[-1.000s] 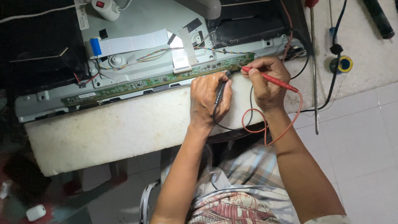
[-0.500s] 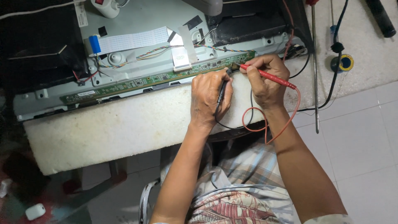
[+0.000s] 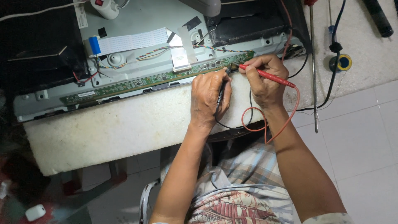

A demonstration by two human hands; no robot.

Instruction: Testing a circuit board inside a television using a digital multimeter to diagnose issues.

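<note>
Pinched in the right hand (image 3: pixel 265 83), red probe (image 3: pixel 265 76); black probe (image 3: pixel 221 89) gripped by left hand (image 3: pixel 209 97) — tips on green circuit strip (image 3: pixel 157 79) — adjacent pads could be shorted by a slip.

The red probe (image 3: pixel 267 76) is looking like smooth glossy plastic, the long green circuit board (image 3: pixel 157 79) matt, the panel's frame (image 3: pixel 62 95) dull grey metal, the white pad (image 3: pixel 112 128) rough foam

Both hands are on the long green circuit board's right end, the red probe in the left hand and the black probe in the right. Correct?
Not quite: the head view shows the probes swapped. The right hand holds the red probe and the left hand holds the black probe. Both do meet the long green circuit board at its right end.
</note>
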